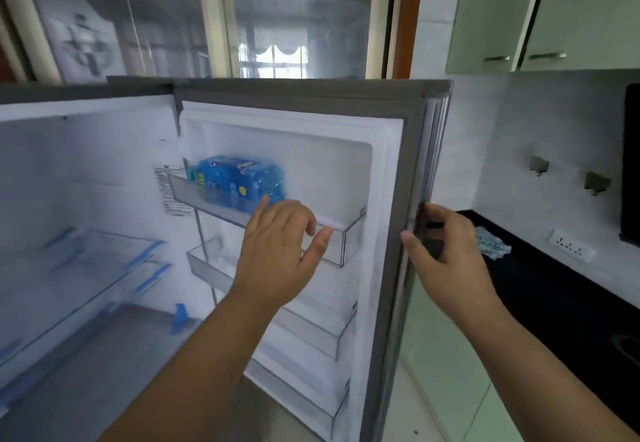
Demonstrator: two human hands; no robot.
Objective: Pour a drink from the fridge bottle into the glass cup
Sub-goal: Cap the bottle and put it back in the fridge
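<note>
Bottle [239,180]: blue, lying on its side in top door shelf [332,234], cap end twd the hinge side, label facing out.
Fridge door [391,171]: swung open; three clear shelves stacked on its inner side, bottle in the uppermost, near that shelf's left end.
Left hand [277,251]: reaching twd top door shelf, fingers relaxed & spread, fingertips just short of bottle's base end; nothing held.
Right hand [446,251]: on outer edge of door, fingers curled round the edge, thumb on inner side — gripping the door.
Fridge interior [86,199]: glass shelves w/ blue tape strips, left of door.
Tabletop [554,286]: black, right of fridge; blue-white cloth [491,242] near its back left corner.
Glass cup: not visible.
</note>
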